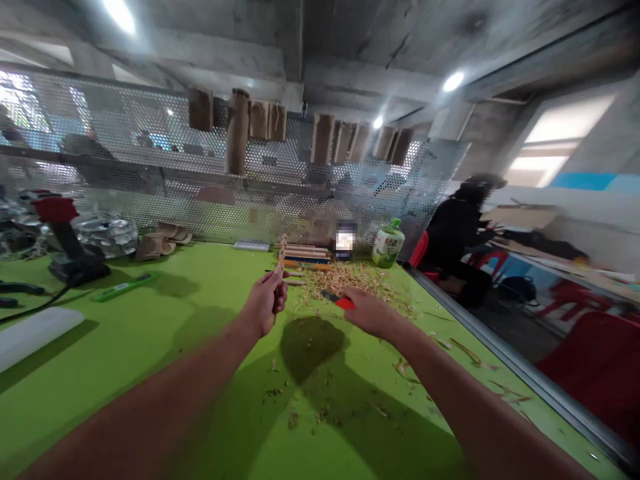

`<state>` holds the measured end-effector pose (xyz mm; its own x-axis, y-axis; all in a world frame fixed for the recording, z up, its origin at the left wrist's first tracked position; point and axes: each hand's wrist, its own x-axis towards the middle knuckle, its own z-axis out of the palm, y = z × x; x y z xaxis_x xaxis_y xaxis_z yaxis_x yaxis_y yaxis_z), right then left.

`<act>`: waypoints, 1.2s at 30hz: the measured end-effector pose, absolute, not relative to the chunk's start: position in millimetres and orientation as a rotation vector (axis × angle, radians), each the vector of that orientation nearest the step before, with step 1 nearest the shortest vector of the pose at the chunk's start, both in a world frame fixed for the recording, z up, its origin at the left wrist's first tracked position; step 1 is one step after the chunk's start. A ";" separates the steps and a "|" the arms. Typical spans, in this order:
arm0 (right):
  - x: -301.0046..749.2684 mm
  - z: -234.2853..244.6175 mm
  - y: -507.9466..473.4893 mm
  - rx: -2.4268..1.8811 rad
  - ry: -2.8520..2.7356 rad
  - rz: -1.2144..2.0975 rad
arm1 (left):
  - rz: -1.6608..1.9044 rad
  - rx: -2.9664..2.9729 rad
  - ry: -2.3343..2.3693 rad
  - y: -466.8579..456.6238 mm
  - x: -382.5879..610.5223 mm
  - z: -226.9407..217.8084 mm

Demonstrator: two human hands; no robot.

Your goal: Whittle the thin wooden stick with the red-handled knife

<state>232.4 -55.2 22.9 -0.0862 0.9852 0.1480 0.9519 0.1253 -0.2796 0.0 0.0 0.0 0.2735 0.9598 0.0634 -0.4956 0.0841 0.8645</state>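
Note:
My left hand (267, 302) is closed around the lower end of a thin wooden stick (282, 257), which stands upright above the green table (150, 333). My right hand (369, 312) grips a knife with a red handle (344, 303), its dark blade pointing left toward the stick. Both hands hover just in front of a heap of pale wood shavings (350, 279). More shavings are scattered under and around my forearms.
A stack of wooden sticks (306, 254) and a green-capped bottle (388, 244) stand by the perforated metal screen (200, 173). A red-and-black tool (67, 243), a green cutter (127, 285) and a white block (35, 333) lie left. A seated person (460, 233) works at right.

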 end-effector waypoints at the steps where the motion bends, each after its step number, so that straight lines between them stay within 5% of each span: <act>1: 234.6 23.5 -50.5 -1.876 -2.010 0.177 | 1.191 0.929 0.632 -1.2 0.0 1.4; 13: 218.4 -1.2 -63.4 -1.401 -1.245 0.789 | 1.114 0.971 0.530 -15.6 14.2 -2.8; 36: 202.3 -6.1 -73.1 -1.275 -1.349 0.780 | 0.977 0.977 0.439 -47.2 34.4 -8.0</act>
